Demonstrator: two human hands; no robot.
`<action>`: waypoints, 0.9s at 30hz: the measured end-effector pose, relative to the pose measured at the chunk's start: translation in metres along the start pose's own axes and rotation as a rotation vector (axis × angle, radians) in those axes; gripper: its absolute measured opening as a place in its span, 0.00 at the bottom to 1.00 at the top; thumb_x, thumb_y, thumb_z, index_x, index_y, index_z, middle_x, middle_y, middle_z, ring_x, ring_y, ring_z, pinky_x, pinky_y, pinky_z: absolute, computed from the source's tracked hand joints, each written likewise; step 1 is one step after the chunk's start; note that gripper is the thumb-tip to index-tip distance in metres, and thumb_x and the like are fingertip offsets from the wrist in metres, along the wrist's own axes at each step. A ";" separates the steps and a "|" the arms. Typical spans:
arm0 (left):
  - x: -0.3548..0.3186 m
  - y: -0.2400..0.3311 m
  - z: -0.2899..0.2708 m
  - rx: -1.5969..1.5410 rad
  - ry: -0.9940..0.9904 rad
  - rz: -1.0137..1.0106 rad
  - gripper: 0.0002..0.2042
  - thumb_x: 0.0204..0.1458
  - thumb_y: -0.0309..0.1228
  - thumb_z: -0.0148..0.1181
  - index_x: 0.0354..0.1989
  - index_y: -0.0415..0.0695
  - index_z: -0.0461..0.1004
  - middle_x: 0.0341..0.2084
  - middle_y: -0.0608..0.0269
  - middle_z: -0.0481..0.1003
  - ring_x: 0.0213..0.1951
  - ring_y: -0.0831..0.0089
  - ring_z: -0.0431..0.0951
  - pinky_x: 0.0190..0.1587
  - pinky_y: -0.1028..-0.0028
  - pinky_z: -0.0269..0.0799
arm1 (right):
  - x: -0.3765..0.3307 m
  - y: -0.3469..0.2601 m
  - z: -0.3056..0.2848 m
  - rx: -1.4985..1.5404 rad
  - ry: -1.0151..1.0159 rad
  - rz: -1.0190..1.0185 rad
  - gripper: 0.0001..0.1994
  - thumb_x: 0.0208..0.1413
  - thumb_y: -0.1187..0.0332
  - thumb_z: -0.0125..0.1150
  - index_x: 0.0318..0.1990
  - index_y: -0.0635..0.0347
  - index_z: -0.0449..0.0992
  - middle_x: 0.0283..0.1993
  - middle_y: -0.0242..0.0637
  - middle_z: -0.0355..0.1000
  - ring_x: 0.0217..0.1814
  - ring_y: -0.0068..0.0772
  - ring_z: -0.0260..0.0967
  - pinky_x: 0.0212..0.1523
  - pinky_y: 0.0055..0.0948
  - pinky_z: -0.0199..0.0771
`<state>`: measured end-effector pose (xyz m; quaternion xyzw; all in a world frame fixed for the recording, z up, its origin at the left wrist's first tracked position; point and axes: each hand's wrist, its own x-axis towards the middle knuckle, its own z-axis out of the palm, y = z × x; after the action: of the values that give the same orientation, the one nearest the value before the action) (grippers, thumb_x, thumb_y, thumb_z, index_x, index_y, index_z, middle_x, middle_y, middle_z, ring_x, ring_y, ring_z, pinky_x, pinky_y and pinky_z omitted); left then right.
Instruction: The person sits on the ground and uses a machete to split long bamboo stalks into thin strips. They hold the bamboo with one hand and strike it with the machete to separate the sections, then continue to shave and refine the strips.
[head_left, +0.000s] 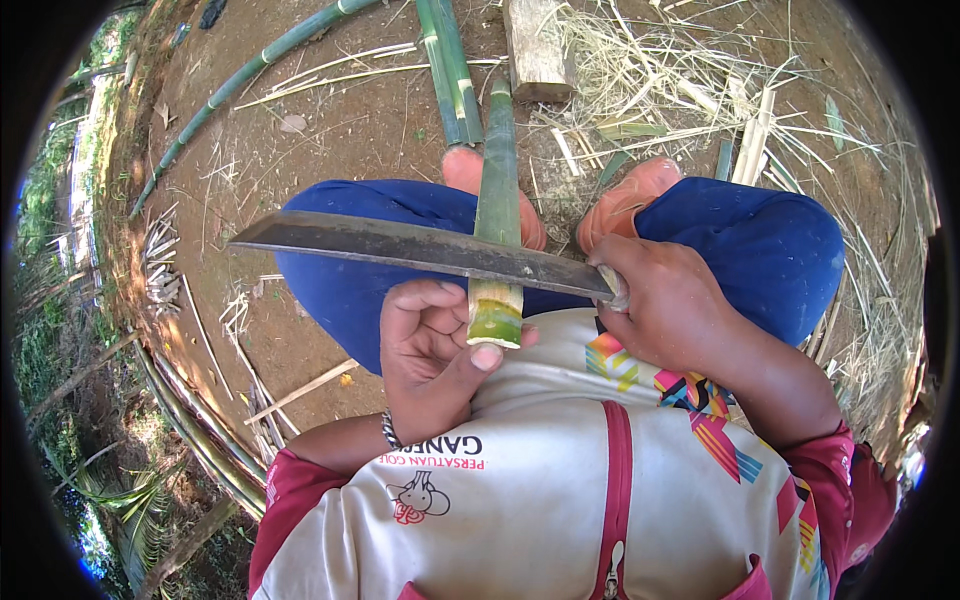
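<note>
The right hand [665, 300] is clasped round a long knife [400, 244]; the left hand [425, 355] grips the near end of a bamboo strip [497, 185], beneath the blade. 1 short pale band looks scraped; the green length beyond appears unworked.

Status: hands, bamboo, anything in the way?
Right hand gripping machete. Left hand holding bamboo piece at near end. Machete crosses over bamboo piece, overlaps left knee in view.

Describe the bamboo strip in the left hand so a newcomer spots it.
Start with the blue trousers, knees apart. Between the knees, a long dark blade crosses a green bamboo strip, its near end in the left hand. Unlike the bamboo lengths lying beyond, it is hand-held, with a pale band near that end.
</note>
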<state>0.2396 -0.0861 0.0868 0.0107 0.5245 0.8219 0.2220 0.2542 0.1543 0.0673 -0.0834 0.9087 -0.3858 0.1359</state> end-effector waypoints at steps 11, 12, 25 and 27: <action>-0.003 -0.010 -0.025 0.191 -0.034 0.130 0.18 0.52 0.18 0.64 0.46 0.39 0.62 0.45 0.48 0.75 0.43 0.65 0.79 0.47 0.66 0.76 | -0.005 -0.021 -0.010 0.111 0.002 -0.143 0.15 0.43 0.72 0.66 0.41 0.59 0.72 0.30 0.43 0.74 0.33 0.50 0.75 0.33 0.47 0.74; -0.002 -0.010 -0.024 0.182 -0.058 0.163 0.18 0.52 0.18 0.64 0.45 0.39 0.62 0.45 0.48 0.75 0.42 0.67 0.79 0.47 0.67 0.75 | -0.003 -0.022 -0.012 0.106 -0.002 -0.160 0.15 0.43 0.72 0.66 0.40 0.59 0.72 0.30 0.43 0.74 0.33 0.50 0.75 0.33 0.46 0.74; -0.003 -0.019 -0.029 0.007 0.061 -0.005 0.24 0.50 0.25 0.70 0.48 0.46 0.58 0.37 0.57 0.73 0.39 0.68 0.77 0.42 0.66 0.77 | 0.003 -0.025 -0.017 0.058 -0.077 -0.216 0.13 0.43 0.71 0.64 0.38 0.59 0.72 0.28 0.40 0.74 0.32 0.47 0.76 0.31 0.44 0.75; -0.009 -0.016 -0.032 -0.100 0.126 -0.147 0.24 0.50 0.25 0.70 0.47 0.46 0.58 0.36 0.56 0.73 0.38 0.68 0.77 0.41 0.66 0.77 | 0.005 -0.018 -0.012 -0.021 -0.047 -0.181 0.12 0.42 0.71 0.64 0.37 0.59 0.72 0.28 0.40 0.74 0.31 0.46 0.76 0.31 0.43 0.75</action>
<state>0.2452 -0.1114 0.0602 -0.0908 0.4951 0.8275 0.2485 0.2462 0.1483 0.0874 -0.1758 0.8981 -0.3847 0.1206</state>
